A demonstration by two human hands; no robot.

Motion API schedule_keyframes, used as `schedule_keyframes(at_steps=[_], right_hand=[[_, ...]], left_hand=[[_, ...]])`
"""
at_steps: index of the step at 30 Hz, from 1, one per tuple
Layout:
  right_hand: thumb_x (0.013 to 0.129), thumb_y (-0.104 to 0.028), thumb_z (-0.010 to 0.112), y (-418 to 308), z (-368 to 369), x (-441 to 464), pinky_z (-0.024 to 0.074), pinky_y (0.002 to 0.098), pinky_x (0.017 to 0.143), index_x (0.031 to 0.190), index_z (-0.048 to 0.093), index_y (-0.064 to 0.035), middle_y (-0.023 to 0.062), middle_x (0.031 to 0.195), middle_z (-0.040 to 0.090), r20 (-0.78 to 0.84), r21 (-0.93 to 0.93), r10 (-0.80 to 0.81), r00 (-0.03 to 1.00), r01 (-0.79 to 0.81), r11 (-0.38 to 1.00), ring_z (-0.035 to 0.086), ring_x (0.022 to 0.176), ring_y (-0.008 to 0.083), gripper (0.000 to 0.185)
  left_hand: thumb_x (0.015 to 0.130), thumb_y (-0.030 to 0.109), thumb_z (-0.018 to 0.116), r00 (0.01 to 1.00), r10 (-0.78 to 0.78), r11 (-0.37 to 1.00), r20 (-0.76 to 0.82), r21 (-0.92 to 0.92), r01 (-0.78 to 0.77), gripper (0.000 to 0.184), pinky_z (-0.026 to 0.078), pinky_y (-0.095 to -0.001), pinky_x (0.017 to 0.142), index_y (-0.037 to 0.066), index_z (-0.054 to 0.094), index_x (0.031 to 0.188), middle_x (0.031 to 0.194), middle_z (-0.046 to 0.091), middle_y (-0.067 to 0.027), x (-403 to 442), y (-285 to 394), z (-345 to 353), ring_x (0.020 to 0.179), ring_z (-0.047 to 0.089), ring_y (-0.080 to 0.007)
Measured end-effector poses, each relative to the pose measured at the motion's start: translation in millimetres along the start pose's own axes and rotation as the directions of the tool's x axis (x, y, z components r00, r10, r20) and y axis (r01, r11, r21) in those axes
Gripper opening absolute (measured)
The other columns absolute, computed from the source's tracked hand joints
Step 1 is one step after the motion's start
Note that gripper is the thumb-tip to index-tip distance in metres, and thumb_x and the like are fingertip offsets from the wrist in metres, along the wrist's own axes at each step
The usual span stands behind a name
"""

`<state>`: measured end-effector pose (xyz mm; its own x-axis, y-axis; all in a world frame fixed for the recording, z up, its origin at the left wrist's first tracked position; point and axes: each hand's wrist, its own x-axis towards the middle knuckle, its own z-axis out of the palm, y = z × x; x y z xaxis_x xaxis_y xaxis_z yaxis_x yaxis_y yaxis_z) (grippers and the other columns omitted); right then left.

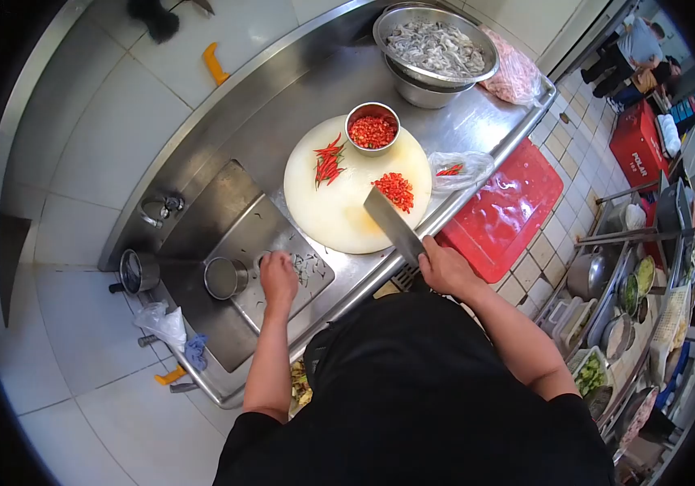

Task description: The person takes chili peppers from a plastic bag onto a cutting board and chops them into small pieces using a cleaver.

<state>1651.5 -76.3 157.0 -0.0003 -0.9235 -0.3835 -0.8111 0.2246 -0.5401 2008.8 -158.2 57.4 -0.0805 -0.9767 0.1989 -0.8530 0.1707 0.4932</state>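
My right hand point(448, 269) is wrapped around the handle of a cleaver point(393, 224), whose broad blade reaches over the round white cutting board point(315, 219). Just beyond the blade lies a heap of chopped red chilies point(394, 191). Whole red chilies point(329, 164) with green stems rest on the board's left part. A metal bowl point(373, 150) filled with chopped chilies stands at its far edge. My left hand point(278, 280) is over the sink side, left of the board, its fingers curled closed; what they hold, if anything, is hidden. Green stem scraps point(310, 270) are scattered beside it on a metal surface.
A metal cup point(225, 278) stands in the sink near the faucet point(161, 211). At the back, a colander point(489, 57) of pale seafood sits on another bowl. A plastic bag point(465, 172) with chilies lies right of the board. Beyond the counter edge is a red lid point(503, 215).
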Motion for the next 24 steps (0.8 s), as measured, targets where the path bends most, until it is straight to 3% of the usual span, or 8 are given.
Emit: schedule_keyframes(at_steps=[2, 5, 6, 8, 11, 13, 21, 24], right_hand=[[0.096, -0.019, 0.049, 4, 2, 5, 0.0478, 0.0616, 0.076, 0.112, 0.045, 0.0005, 0.0322, 0.083, 0.065, -0.067, 0.024, 0.07, 0.995, -0.068, 0.997, 0.064, 0.081, 0.0498, 0.026], [0.096, -0.019, 0.048, 10, -3, 9, 0.0485, 0.0609, 0.077, 0.112, 0.044, 0.001, 0.0314, 0.084, 0.065, -0.063, 0.003, 0.048, 0.997, -0.048, 0.999, 0.064, 0.082, 0.0491, 0.026], [0.096, -0.019, 0.048, 9, -4, 8, 0.0485, 0.0609, 0.077, 0.112, 0.044, 0.001, 0.0314, 0.084, 0.065, -0.071, 0.015, 0.054, 0.996, -0.053, 0.998, 0.064, 0.082, 0.0491, 0.026], [0.096, -0.019, 0.048, 6, -6, 8, 0.0492, 0.06, 0.077, 0.113, 0.044, 0.0006, 0.03, 0.083, 0.066, -0.03, -0.043, 0.044, 0.999, -0.045, 0.998, 0.065, 0.083, 0.0477, 0.026], [0.096, -0.02, 0.049, 0, -2, 6, 0.0499, 0.0595, 0.077, 0.113, 0.044, -0.001, 0.0282, 0.083, 0.066, -0.051, -0.062, 0.025, 0.998, -0.028, 0.998, 0.066, 0.082, 0.0465, 0.026], [0.096, -0.02, 0.049, -3, 3, 4, 0.0502, 0.0593, 0.076, 0.113, 0.045, -0.0014, 0.0277, 0.083, 0.067, -0.048, -0.065, 0.021, 0.999, -0.024, 0.998, 0.066, 0.082, 0.0462, 0.026], [0.096, -0.022, 0.049, 1, 17, -3, 0.0502, 0.059, 0.074, 0.116, 0.046, -0.0023, 0.0267, 0.082, 0.067, -0.071, -0.031, -0.018, 0.997, 0.016, 0.999, 0.066, 0.081, 0.0451, 0.028], [0.096, -0.021, 0.049, 1, 14, -4, 0.0499, 0.0591, 0.075, 0.116, 0.046, -0.002, 0.027, 0.082, 0.067, -0.052, -0.005, 0.01, 0.999, -0.01, 1.0, 0.066, 0.081, 0.0458, 0.028]], left_hand=[[0.086, 0.009, 0.066, 0.965, -0.217, 0.976, 0.145, 0.016, 0.217, 0.005, 0.049, -0.0442, 0.076, 0.005, 0.064, 0.088, 0.089, 0.064, -0.0152, 1, -18, -11, 0.085, 0.064, -0.0338], [0.086, 0.012, 0.067, 0.957, -0.255, 0.967, 0.136, 0.005, 0.256, 0.01, 0.051, -0.0415, 0.078, 0.005, 0.066, 0.092, 0.091, 0.067, -0.0137, 28, -17, -13, 0.087, 0.066, -0.0301], [0.086, 0.012, 0.067, 0.96, -0.242, 0.97, 0.139, 0.011, 0.243, 0.01, 0.051, -0.0415, 0.078, 0.005, 0.066, 0.092, 0.091, 0.067, -0.0137, 41, -10, -10, 0.087, 0.066, -0.0301], [0.087, 0.014, 0.067, 0.993, -0.104, 0.963, 0.062, -0.244, 0.116, 0.013, 0.052, -0.0406, 0.078, 0.005, 0.067, 0.095, 0.091, 0.069, -0.0129, 76, 17, 4, 0.086, 0.067, -0.0296], [0.089, 0.017, 0.066, 0.994, 0.062, 0.967, 0.088, -0.252, -0.038, 0.018, 0.054, -0.0341, 0.077, 0.002, 0.069, 0.098, 0.089, 0.072, -0.013, 133, 63, 24, 0.081, 0.071, -0.0235], [0.089, 0.017, 0.066, 0.988, 0.097, 0.953, 0.121, -0.299, -0.057, 0.017, 0.054, -0.0358, 0.076, 0.002, 0.069, 0.097, 0.089, 0.072, -0.0131, 165, 84, 40, 0.08, 0.071, -0.0255], [0.078, 0.017, 0.075, 0.957, 0.094, 0.989, 0.276, 0.086, -0.122, 0.024, 0.054, -0.0405, 0.079, 0.005, 0.073, 0.098, 0.091, 0.073, -0.0125, 214, 114, 65, 0.084, 0.071, -0.0298], [0.076, 0.018, 0.077, 0.921, 0.04, 0.996, 0.387, 0.061, -0.069, 0.028, 0.054, -0.0417, 0.08, 0.006, 0.072, 0.1, 0.091, 0.073, -0.0127, 221, 116, 58, 0.086, 0.07, -0.0309]])
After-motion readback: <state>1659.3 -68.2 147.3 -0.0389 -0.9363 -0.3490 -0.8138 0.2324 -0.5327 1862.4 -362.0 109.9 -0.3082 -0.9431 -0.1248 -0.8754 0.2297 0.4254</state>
